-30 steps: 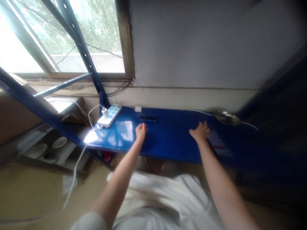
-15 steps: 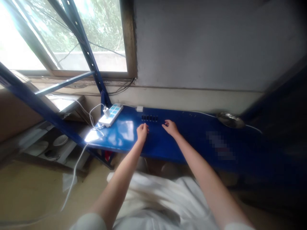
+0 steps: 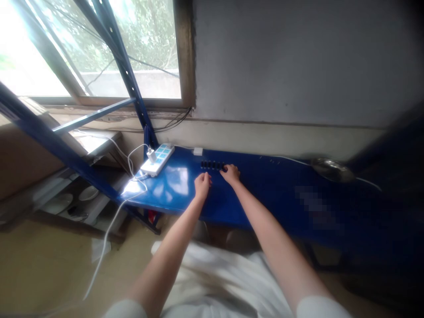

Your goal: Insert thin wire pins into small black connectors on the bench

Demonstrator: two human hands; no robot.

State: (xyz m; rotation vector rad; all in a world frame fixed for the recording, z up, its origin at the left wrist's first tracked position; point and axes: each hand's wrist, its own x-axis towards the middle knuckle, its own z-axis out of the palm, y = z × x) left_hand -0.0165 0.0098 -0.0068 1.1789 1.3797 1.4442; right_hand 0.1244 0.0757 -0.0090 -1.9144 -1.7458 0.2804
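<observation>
On the blue tabletop point(image 3: 265, 194), several small dark pieces point(image 3: 209, 164) stand side by side in a short row; they are too small to name more closely. My right hand point(image 3: 231, 173) is at the right end of this row, thumb and forefinger closed about the last dark piece. Just in front of the row, my left hand point(image 3: 202, 183) hovers with its fingers curled together in a pinch. Whatever it may hold is hidden. A white plug adapter point(image 3: 198, 151) lies behind the row.
To the left lies a white power strip point(image 3: 159, 160) with a charger point(image 3: 151, 154) and a white cable point(image 3: 105, 238) running off the table. A shiny metal dish point(image 3: 333, 170) is at the back right. Blue rack posts point(image 3: 124, 66) rise before the window.
My right hand has moved left, from beside the row to its right end, and its fingers have closed in. My left hand has stayed about where it was. The view has shifted slightly.
</observation>
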